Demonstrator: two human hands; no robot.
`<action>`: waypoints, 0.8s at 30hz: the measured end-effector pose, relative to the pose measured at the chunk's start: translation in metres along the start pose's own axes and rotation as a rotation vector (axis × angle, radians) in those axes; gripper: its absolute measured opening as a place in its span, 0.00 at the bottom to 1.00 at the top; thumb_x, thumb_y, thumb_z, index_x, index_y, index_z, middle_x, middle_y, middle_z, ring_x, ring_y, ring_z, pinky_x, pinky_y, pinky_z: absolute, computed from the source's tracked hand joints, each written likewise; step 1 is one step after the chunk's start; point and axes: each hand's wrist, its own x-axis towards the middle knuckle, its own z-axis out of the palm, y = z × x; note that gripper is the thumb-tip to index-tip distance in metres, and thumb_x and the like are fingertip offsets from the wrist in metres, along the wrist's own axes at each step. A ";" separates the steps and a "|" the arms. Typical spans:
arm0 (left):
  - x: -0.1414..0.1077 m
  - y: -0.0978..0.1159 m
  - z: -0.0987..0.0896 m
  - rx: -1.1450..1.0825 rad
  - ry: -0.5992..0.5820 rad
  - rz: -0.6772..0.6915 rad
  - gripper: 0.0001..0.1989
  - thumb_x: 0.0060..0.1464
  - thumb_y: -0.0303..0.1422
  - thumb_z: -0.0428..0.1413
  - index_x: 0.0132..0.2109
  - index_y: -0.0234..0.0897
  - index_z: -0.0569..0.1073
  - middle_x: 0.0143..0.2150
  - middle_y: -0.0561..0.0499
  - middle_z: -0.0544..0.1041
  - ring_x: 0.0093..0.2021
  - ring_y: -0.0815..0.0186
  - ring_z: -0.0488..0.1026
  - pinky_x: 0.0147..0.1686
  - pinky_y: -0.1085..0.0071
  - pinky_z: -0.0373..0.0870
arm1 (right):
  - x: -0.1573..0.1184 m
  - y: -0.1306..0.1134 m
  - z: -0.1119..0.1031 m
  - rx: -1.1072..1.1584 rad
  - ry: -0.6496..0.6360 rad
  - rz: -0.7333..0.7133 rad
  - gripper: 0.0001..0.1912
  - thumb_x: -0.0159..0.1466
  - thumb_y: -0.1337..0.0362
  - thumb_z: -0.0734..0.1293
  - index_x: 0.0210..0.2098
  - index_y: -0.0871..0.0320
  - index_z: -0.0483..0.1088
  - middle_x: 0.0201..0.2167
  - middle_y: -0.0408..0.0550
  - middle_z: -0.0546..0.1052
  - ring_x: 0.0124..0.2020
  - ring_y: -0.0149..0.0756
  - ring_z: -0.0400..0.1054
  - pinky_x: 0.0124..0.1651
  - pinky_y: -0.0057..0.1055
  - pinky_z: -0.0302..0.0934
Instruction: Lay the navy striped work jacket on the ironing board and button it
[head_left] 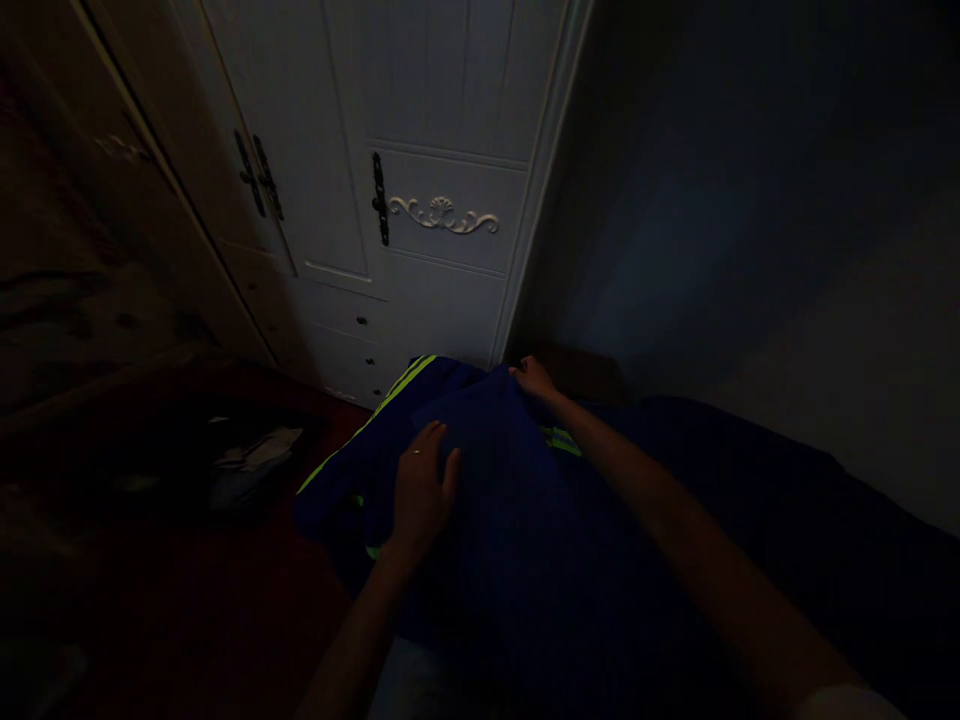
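A dark blue garment point(487, 470) with bright yellow-green stripes lies spread in front of me; its exact kind is hard to make out in the dim light. My left hand point(424, 490), a ring on one finger, rests on its left part with the thumb apart from the fingers. At the far edge, my right hand point(534, 378) pinches the blue cloth between bent fingers. The striped part reaches out to the left beyond my left hand. Whatever lies beneath the garment is mostly hidden.
A white wardrobe point(442, 300) with dark handles and a carved ornament stands just ahead. On the right is a plain wall point(712, 220). Some folded cloth point(259, 455) lies in a dark spot at left, by the reddish floor point(225, 600).
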 end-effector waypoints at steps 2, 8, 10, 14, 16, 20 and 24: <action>-0.013 0.013 0.010 0.064 -0.198 0.226 0.23 0.64 0.41 0.47 0.61 0.36 0.66 0.66 0.41 0.65 0.69 0.55 0.54 0.66 0.53 0.53 | -0.029 0.006 -0.006 -0.065 0.054 -0.136 0.19 0.67 0.66 0.65 0.55 0.66 0.63 0.56 0.58 0.68 0.63 0.41 0.55 0.64 0.32 0.48; -0.037 0.003 0.048 0.215 -0.482 0.310 0.30 0.61 0.47 0.49 0.64 0.36 0.65 0.69 0.37 0.59 0.71 0.50 0.49 0.68 0.49 0.44 | -0.161 0.061 -0.007 -0.287 -0.013 -0.510 0.24 0.65 0.59 0.67 0.59 0.58 0.65 0.63 0.55 0.65 0.65 0.43 0.56 0.68 0.43 0.48; -0.038 -0.004 0.053 0.237 -0.500 0.295 0.30 0.61 0.48 0.50 0.65 0.37 0.65 0.69 0.37 0.59 0.70 0.49 0.51 0.68 0.50 0.44 | -0.206 0.088 -0.001 -0.451 -0.045 -0.677 0.27 0.67 0.55 0.64 0.63 0.59 0.62 0.66 0.59 0.60 0.68 0.46 0.51 0.69 0.48 0.47; -0.037 -0.008 0.054 0.279 -0.513 0.322 0.31 0.61 0.48 0.49 0.66 0.37 0.64 0.69 0.38 0.58 0.71 0.51 0.50 0.68 0.52 0.43 | -0.264 0.134 0.014 -0.673 -0.162 -0.778 0.32 0.68 0.50 0.61 0.67 0.60 0.57 0.69 0.59 0.55 0.71 0.48 0.45 0.70 0.51 0.43; -0.035 -0.008 0.054 0.276 -0.524 0.329 0.31 0.62 0.48 0.48 0.66 0.37 0.63 0.70 0.38 0.58 0.71 0.51 0.50 0.68 0.52 0.43 | -0.273 0.145 0.019 -0.722 -0.179 -0.764 0.34 0.69 0.50 0.61 0.68 0.61 0.55 0.69 0.60 0.54 0.71 0.48 0.44 0.70 0.52 0.42; -0.030 -0.011 0.057 0.283 -0.545 0.330 0.30 0.62 0.47 0.48 0.65 0.34 0.64 0.70 0.37 0.57 0.71 0.51 0.50 0.68 0.52 0.43 | -0.271 0.149 0.020 -0.730 -0.157 -0.760 0.33 0.69 0.50 0.60 0.68 0.59 0.53 0.69 0.59 0.54 0.71 0.46 0.44 0.70 0.50 0.42; -0.035 -0.009 0.049 0.119 -0.508 0.261 0.25 0.63 0.43 0.47 0.61 0.34 0.68 0.67 0.40 0.63 0.70 0.55 0.53 0.68 0.56 0.46 | -0.283 0.147 0.021 -0.689 -0.105 -0.737 0.34 0.69 0.50 0.60 0.68 0.59 0.53 0.69 0.60 0.53 0.71 0.47 0.44 0.70 0.51 0.42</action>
